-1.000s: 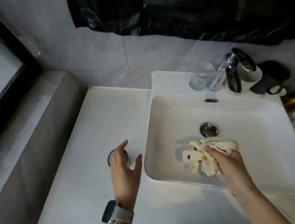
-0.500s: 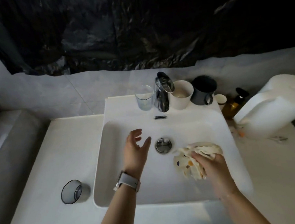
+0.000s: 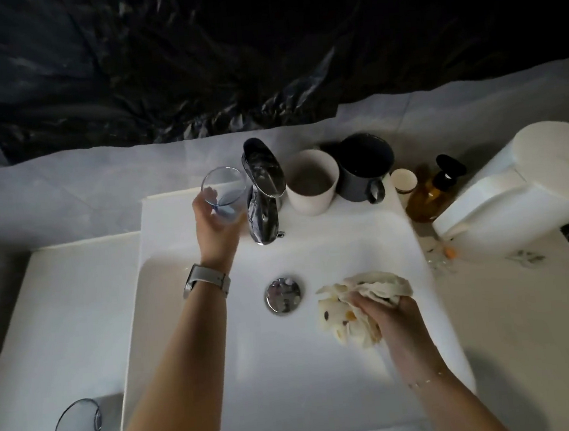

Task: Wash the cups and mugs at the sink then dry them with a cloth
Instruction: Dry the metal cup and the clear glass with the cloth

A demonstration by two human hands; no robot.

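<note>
My left hand (image 3: 213, 223) is wrapped around a clear glass (image 3: 224, 194) at the back left rim of the white sink (image 3: 201, 377), just left of the chrome tap (image 3: 263, 191). A crumpled cream cloth with dark and orange spots (image 3: 362, 298) is bunched in my right hand (image 3: 393, 315) over the right side of the basin. Behind the tap stand a white cup (image 3: 311, 182) and a dark grey mug (image 3: 363, 167). Another clear glass (image 3: 76, 427) stands on the counter at the front left.
A chrome drain plug (image 3: 284, 294) sits mid-basin. A small white cup (image 3: 404, 180), an amber pump bottle (image 3: 434, 188) and a large paper roll (image 3: 528, 187) crowd the right counter. Black plastic sheeting (image 3: 227, 55) covers the wall above.
My left hand left the glass on the front-left counter, crossed the basin and closed around the clear glass by the tap. My right hand kept the cloth. The view swung right.
</note>
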